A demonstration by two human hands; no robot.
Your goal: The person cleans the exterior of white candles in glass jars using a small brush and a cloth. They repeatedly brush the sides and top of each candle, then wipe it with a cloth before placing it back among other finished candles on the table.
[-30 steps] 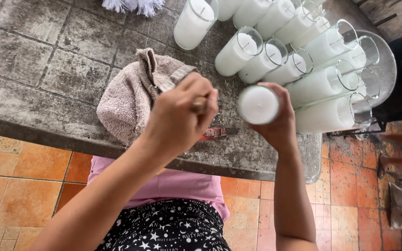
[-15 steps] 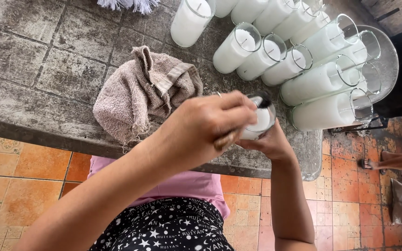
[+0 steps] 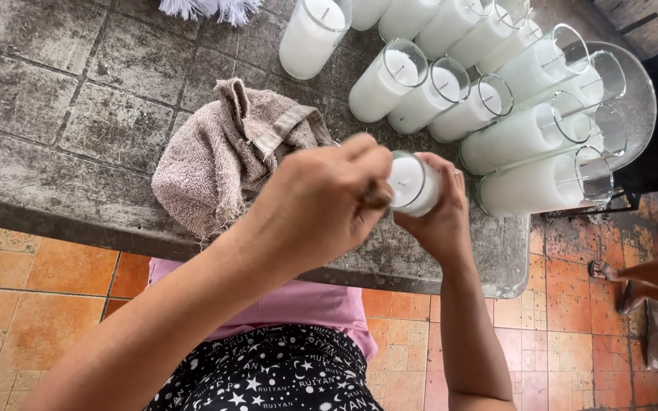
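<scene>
Two hands meet over the table (image 3: 32, 190) edge: left hand (image 3: 321, 202) fingers pinched together at the glass candle (image 3: 413, 183) mouth just to their right, right hand (image 3: 439, 209) clamped around it, long axis pointing toward the camera.

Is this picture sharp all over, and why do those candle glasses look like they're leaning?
Head view: soft, even daylight, no hard shadows or strong glare. The wide lens bends the scene, so the candle glasses fan outward towards the corner. The left hand, closest to the camera, looks oversized and slightly soft; the right hand and its candle, the cloth and the stone table are crisp.
</scene>
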